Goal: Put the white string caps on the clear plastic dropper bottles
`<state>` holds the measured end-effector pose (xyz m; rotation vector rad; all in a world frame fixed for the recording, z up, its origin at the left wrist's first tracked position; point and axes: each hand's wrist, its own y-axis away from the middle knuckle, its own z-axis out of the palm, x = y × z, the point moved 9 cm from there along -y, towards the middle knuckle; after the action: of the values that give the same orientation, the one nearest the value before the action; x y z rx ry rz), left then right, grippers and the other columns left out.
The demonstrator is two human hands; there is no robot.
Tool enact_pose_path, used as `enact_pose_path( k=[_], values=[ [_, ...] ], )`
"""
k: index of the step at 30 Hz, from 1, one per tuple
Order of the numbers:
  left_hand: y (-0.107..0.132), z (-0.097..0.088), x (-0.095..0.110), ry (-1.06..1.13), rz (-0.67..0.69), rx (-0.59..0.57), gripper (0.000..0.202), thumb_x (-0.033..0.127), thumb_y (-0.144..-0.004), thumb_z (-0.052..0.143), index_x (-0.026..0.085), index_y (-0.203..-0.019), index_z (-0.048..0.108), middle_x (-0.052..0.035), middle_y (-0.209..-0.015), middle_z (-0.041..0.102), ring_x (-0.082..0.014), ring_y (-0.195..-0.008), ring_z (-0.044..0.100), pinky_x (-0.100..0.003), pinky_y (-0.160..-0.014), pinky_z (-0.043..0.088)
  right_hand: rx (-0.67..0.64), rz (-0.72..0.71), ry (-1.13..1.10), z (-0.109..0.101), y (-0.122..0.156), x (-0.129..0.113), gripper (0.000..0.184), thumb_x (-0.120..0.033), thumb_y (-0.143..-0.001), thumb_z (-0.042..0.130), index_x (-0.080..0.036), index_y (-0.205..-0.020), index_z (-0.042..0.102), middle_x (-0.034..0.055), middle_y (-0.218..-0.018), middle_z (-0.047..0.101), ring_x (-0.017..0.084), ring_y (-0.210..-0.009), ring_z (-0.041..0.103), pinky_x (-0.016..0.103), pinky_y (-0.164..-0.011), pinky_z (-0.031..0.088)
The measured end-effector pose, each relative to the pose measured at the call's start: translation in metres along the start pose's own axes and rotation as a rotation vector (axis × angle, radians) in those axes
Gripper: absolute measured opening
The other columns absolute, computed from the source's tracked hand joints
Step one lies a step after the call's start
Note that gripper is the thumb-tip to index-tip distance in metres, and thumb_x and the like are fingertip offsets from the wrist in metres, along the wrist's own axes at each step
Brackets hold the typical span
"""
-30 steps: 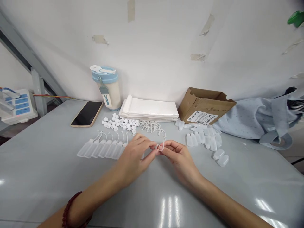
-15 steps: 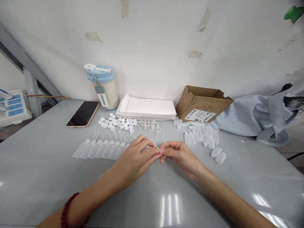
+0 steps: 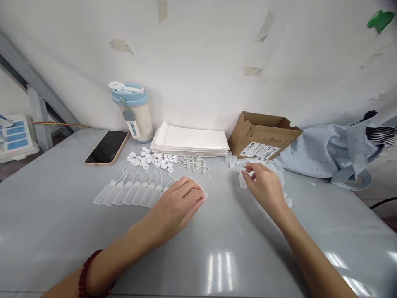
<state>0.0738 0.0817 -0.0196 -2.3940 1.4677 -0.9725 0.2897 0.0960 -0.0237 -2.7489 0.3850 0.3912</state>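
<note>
On my feed the right hand (image 3: 263,186) sits half-curled, fingertips on a small frosted translucent plastic bottle (image 3: 242,181), right of the middle of the grey table (image 3: 46,223). I cannot tell whether that grip is firm. The left hand (image 3: 175,207) lies cupped and palm down near the table's middle, just beside a row of translucent plastic squeeze bottles with thin nozzles (image 3: 130,194). Its fingers hide whatever is beneath them, so I cannot tell if it holds anything. The small bottle looks light, thin-walled and slick, so I would pinch its body gently. Small white plastic caps (image 3: 151,159) and tangled thin white cords (image 3: 194,163) lie toward the far edge
</note>
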Motion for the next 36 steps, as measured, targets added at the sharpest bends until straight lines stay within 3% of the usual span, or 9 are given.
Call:
enact_pose_path(
  k=[4,10,14,19,25,32,36],
  values=[
    [0.0,-0.002,-0.001,-0.003,0.0,0.02,0.012,0.011,-0.094,0.043,0.016,-0.093,0.054,-0.0062,-0.092,0.06,-0.0174,-0.09,0.05,-0.033,-0.078,0.045,-0.125,0.033,0.228,0.016,0.0,0.012,0.017,-0.023,-0.084,0.051,-0.016,-0.091,0.064,0.0138,-0.098,0.068,0.027,-0.07,0.063,0.032,-0.05,0.035],
    [0.0,-0.005,-0.003,0.004,-0.024,0.042,0.01,0.011,-0.093,0.045,0.016,-0.093,0.053,-0.0056,-0.09,0.06,-0.0173,-0.089,0.051,-0.033,-0.078,0.045,-0.2,-0.043,0.087,0.033,0.007,-0.001,0.017,-0.023,-0.078,0.058,-0.017,-0.093,0.064,0.011,-0.089,0.071,0.025,-0.073,0.064,0.03,-0.054,0.039],
    [-0.001,-0.008,-0.006,0.032,-0.061,0.094,0.008,0.01,-0.091,0.048,0.016,-0.091,0.054,-0.0041,-0.089,0.061,-0.0166,-0.089,0.052,-0.031,-0.077,0.046,-0.167,-0.144,-0.288,0.027,0.019,-0.028,0.016,-0.031,-0.079,0.059,-0.019,-0.088,0.064,0.0029,-0.075,0.067,0.016,-0.058,0.057,0.028,-0.055,0.043],
    [0.0,-0.018,-0.012,0.093,-0.13,0.22,0.005,0.013,-0.089,0.055,0.018,-0.092,0.054,-0.0014,-0.088,0.062,-0.0145,-0.087,0.055,-0.028,-0.076,0.046,-0.191,-0.321,-0.588,0.016,0.046,-0.072,0.019,-0.027,-0.081,0.063,-0.019,-0.098,0.061,0.0043,-0.091,0.068,0.015,-0.069,0.058,0.025,-0.053,0.047],
    [0.001,-0.017,-0.013,0.167,-0.228,0.187,0.004,0.017,-0.086,0.059,0.019,-0.09,0.057,0.0,-0.086,0.064,-0.0139,-0.082,0.057,-0.027,-0.073,0.046,-0.117,-0.471,-0.611,0.004,0.064,-0.093,0.021,-0.019,-0.081,0.065,-0.02,-0.101,0.058,0.0039,-0.089,0.07,0.015,-0.074,0.062,0.026,-0.061,0.052],
    [-0.001,-0.019,-0.006,0.181,-0.124,0.247,0.007,0.015,-0.084,0.063,0.018,-0.089,0.06,0.0001,-0.084,0.067,-0.014,-0.081,0.057,-0.027,-0.073,0.046,-0.023,-0.541,-0.578,-0.001,0.07,-0.095,0.021,-0.017,-0.083,0.064,-0.019,-0.102,0.057,0.0046,-0.085,0.068,0.016,-0.073,0.062,0.027,-0.064,0.053],
    [-0.001,-0.02,-0.006,0.191,-0.13,0.25,0.006,0.015,-0.083,0.064,0.019,-0.088,0.062,-0.0005,-0.083,0.066,-0.0145,-0.081,0.058,-0.027,-0.072,0.047,0.0,-0.564,-0.581,-0.001,0.074,-0.098,0.019,-0.016,-0.084,0.063,-0.018,-0.101,0.057,0.0043,-0.082,0.066,0.015,-0.073,0.062,0.027,-0.064,0.053]
  ],
)
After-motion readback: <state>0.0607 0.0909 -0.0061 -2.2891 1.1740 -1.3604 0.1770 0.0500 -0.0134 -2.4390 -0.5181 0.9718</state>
